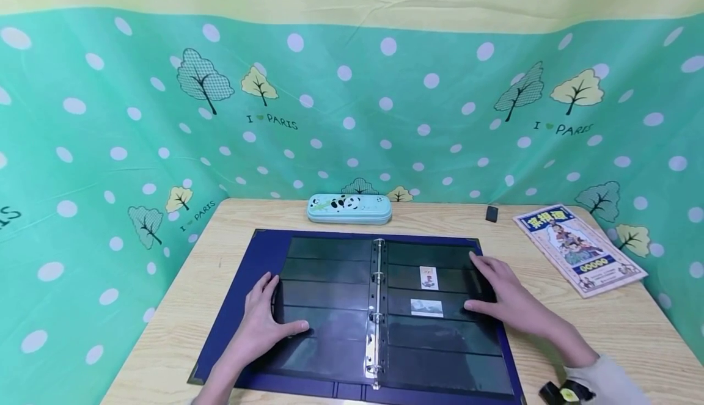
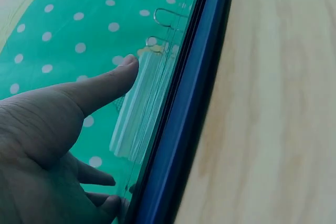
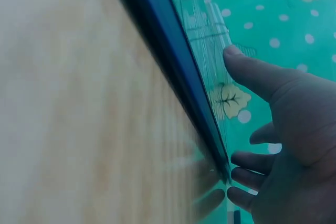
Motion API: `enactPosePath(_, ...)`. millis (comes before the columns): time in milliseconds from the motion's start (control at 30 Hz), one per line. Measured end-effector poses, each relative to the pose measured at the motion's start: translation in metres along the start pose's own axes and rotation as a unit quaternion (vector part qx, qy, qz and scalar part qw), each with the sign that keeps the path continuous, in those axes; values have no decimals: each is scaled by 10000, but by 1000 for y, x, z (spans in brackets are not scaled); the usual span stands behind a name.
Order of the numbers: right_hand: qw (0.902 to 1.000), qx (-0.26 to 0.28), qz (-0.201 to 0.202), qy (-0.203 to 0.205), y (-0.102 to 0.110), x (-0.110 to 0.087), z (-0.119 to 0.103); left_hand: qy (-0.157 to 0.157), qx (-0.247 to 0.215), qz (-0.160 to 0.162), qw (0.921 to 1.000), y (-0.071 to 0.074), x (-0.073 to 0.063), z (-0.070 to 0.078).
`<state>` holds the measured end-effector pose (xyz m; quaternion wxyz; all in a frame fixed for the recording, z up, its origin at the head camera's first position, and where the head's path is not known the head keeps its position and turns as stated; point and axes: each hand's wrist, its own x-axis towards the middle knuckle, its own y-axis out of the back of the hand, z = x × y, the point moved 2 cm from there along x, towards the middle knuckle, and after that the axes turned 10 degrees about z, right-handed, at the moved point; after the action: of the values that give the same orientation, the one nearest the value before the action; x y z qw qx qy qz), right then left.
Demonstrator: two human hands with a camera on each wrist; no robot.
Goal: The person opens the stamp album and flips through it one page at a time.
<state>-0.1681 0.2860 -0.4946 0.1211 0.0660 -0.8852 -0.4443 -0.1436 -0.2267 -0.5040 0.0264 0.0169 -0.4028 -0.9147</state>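
Observation:
A dark blue ring-binder stamp album (image 1: 236, 310) lies spread out on the table, its black pocket pages (image 1: 328, 295) split by a metal ring spine (image 1: 377, 319). Two small stamps sit in the right page: an upright one (image 1: 429, 278) above a wider grey one (image 1: 426, 308). My left hand (image 1: 261, 322) is at the left page's outer edge, thumb stretched over the page. Across from it, my right hand (image 1: 508, 295) is at the right page's outer edge, fingers spread. Both wrist views show relaxed fingers beside the album's edge, the left hand (image 2: 52, 124) and right hand (image 3: 294, 124) alike.
A light blue panda pencil case (image 1: 349, 208) stands behind the album on the wooden table (image 1: 209, 258). Farther right are a small black object (image 1: 492, 214) and a colourful printed booklet (image 1: 580, 249). A green dotted curtain (image 1: 352, 105) hangs around the back and sides.

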Motion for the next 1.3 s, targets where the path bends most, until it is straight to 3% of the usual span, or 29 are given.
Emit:
enactPosePath(133,9999,-24,143,-19,2,7,9,-142,49,11,9999,-3,-1,-1)
enactPosePath(333,9997,10,236,-68,2,15,20,-562,124,332,9978,-11,-2,-7)
enactPosePath(767,9955,-815,478,90,-6,31,28,-285,324,48,9991,-16,-3,-5)
enactPosePath(1300,9929,-1087,399,271,-1,33,22,-429,220,177,9987,-17,-6,-5)
